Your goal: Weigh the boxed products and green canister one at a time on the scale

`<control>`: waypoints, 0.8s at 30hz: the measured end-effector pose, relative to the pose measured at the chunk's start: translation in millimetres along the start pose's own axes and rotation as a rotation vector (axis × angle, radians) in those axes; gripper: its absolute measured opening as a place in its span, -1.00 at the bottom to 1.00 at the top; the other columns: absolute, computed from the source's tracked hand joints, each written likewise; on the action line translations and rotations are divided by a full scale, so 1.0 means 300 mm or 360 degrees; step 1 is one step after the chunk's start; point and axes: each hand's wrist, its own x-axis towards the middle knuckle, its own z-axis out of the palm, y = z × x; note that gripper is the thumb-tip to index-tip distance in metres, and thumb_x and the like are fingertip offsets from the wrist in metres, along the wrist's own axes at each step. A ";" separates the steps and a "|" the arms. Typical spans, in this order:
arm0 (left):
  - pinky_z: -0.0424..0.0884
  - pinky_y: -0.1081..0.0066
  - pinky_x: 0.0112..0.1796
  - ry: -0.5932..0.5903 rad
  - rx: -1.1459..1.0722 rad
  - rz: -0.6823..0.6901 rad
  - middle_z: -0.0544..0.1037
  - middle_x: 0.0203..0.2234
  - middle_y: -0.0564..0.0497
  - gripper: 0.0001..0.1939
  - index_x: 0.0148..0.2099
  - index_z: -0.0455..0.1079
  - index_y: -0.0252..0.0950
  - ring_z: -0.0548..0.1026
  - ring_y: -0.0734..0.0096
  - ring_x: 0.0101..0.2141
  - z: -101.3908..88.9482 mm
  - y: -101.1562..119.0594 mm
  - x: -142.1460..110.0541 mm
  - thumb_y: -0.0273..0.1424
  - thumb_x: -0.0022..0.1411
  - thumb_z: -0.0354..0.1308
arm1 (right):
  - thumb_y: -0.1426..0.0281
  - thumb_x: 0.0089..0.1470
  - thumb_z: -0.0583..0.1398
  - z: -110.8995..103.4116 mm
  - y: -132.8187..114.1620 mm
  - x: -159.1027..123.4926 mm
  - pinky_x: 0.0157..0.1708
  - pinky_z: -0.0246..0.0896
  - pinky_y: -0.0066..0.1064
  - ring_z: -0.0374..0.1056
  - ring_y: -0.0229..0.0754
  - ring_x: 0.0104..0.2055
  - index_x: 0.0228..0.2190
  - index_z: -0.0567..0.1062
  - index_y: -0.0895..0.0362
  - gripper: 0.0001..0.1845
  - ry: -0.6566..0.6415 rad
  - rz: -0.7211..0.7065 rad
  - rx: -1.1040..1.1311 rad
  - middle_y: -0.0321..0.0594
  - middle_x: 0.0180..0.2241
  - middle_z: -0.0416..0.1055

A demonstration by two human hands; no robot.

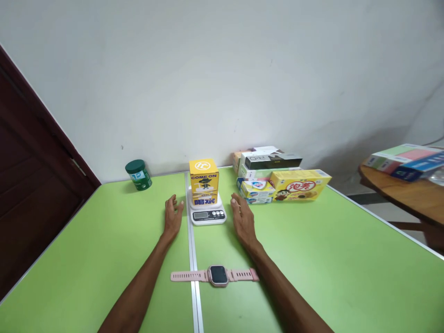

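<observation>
A yellow box [204, 182] with "COME ON" printed on it stands upright on a white digital kitchen scale [209, 221]. To the left of the scale is my left hand [173, 215], apart from it, its fingers loosely curled and parted with nothing held. My right hand [243, 219] is on the other side, just off the scale's right edge, fingers extended and holding nothing. Nearer to me, a pink-strapped smartwatch [218, 275] lies stretched flat across the table's metal seam, its right strap end beside my right forearm. The scale's display is too small to read.
Several product boxes, among them a yellow snack box [301, 186] and a soap pack [256, 191], are piled at the back right. A green canister [138, 175] stands at the back left of the green table [312, 268]. More boxes lie on a wooden table [388, 189] at right.
</observation>
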 end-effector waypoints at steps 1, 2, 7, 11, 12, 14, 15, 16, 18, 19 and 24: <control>0.39 0.01 0.23 0.0031 0.0037 0.0090 0.38 0.26 -0.31 -0.32 0.33 0.27 -0.28 0.45 0.03 0.23 0.019 0.022 -0.008 0.04 0.35 0.16 | -0.18 0.29 0.02 0.016 -0.017 0.004 0.29 0.22 0.06 0.37 0.15 0.26 0.18 0.49 0.21 -0.19 -0.0004 -0.0053 0.0020 0.17 0.21 0.45; 0.32 -0.01 0.28 0.0044 0.0062 0.0183 0.32 0.31 -0.30 -0.30 0.37 0.22 -0.26 0.38 0.02 0.29 0.042 0.046 -0.012 0.02 0.36 0.16 | -0.16 0.30 0.04 0.037 -0.037 0.011 0.30 0.20 0.06 0.34 0.14 0.29 0.19 0.47 0.20 -0.21 -0.0020 -0.0102 0.0041 0.16 0.24 0.42; 0.22 0.03 0.35 -0.0121 -0.0009 0.0409 0.28 0.32 -0.30 -0.28 0.43 0.10 -0.26 0.25 0.04 0.37 0.187 0.151 0.003 -0.10 0.37 0.18 | -0.08 0.29 0.13 0.143 -0.142 0.061 0.22 0.30 0.03 0.41 0.10 0.21 0.22 0.42 0.10 -0.33 -0.0223 -0.0184 0.0157 0.06 0.19 0.48; 0.37 0.04 0.24 -0.0105 -0.0083 0.0414 0.39 0.20 -0.30 -0.37 0.39 0.11 -0.28 0.41 0.06 0.24 0.232 0.164 0.028 -0.27 0.36 0.16 | -0.05 0.21 0.21 0.177 -0.170 0.072 0.06 0.41 0.03 0.50 0.11 -0.01 0.07 0.46 0.12 -0.41 -0.0200 -0.0179 0.0049 0.04 0.00 0.56; 0.38 0.05 0.23 -0.0078 -0.0093 0.0449 0.40 0.19 -0.28 -0.39 0.38 0.13 -0.27 0.42 0.08 0.23 0.224 0.164 0.033 -0.31 0.35 0.15 | -0.04 0.20 0.22 0.183 -0.176 0.071 0.04 0.43 0.03 0.50 0.11 -0.03 0.06 0.46 0.12 -0.42 -0.0188 -0.0199 0.0022 0.04 -0.02 0.56; 0.39 0.06 0.22 0.0003 -0.0104 0.0539 0.41 0.19 -0.26 -0.41 0.36 0.14 -0.24 0.42 0.09 0.23 0.186 0.164 0.047 -0.35 0.33 0.16 | -0.01 0.20 0.23 0.205 -0.196 0.068 0.01 0.45 0.03 0.51 0.10 -0.04 0.06 0.44 0.10 -0.44 -0.0196 -0.0264 0.0014 0.01 -0.03 0.56; 0.39 0.07 0.22 0.0055 -0.0102 0.0577 0.41 0.20 -0.25 -0.40 0.36 0.15 -0.23 0.42 0.09 0.23 0.157 0.164 0.058 -0.36 0.33 0.17 | 0.01 0.20 0.23 0.225 -0.211 0.067 0.00 0.46 0.02 0.51 0.10 -0.03 0.07 0.43 0.09 -0.46 -0.0216 -0.0302 0.0031 0.00 -0.02 0.56; 0.39 0.07 0.22 0.0110 -0.0094 0.0601 0.41 0.20 -0.24 -0.40 0.35 0.15 -0.22 0.42 0.09 0.23 0.122 0.163 0.072 -0.36 0.32 0.19 | 0.03 0.21 0.23 0.252 -0.227 0.068 0.00 0.46 0.02 0.51 0.09 -0.02 0.08 0.42 0.07 -0.47 -0.0246 -0.0335 0.0056 -0.01 -0.01 0.55; 0.40 0.07 0.21 0.0205 -0.0063 0.0596 0.43 0.19 -0.22 -0.38 0.35 0.17 -0.21 0.44 0.09 0.21 0.045 0.151 0.114 -0.35 0.30 0.22 | 0.07 0.23 0.21 0.330 -0.257 0.076 0.00 0.47 0.01 0.51 0.09 -0.01 0.11 0.40 0.06 -0.48 -0.0322 -0.0368 0.0107 -0.02 0.02 0.54; 0.41 0.08 0.20 0.0239 -0.0047 0.0563 0.44 0.18 -0.22 -0.38 0.34 0.18 -0.21 0.45 0.09 0.20 0.005 0.137 0.139 -0.35 0.29 0.23 | 0.08 0.23 0.21 0.378 -0.265 0.081 0.01 0.47 0.00 0.51 0.09 0.00 0.12 0.40 0.06 -0.48 -0.0362 -0.0368 0.0121 -0.01 0.03 0.54; 0.45 0.10 0.15 0.0282 0.0004 0.0220 0.49 0.14 -0.22 -0.40 0.27 0.27 -0.24 0.52 0.06 0.14 -0.157 -0.010 0.256 -0.36 0.21 0.29 | 0.15 0.23 0.17 0.648 -0.210 0.090 0.03 0.45 0.00 0.48 0.11 0.03 0.21 0.35 0.07 -0.42 -0.0536 -0.0340 0.0072 0.02 0.06 0.54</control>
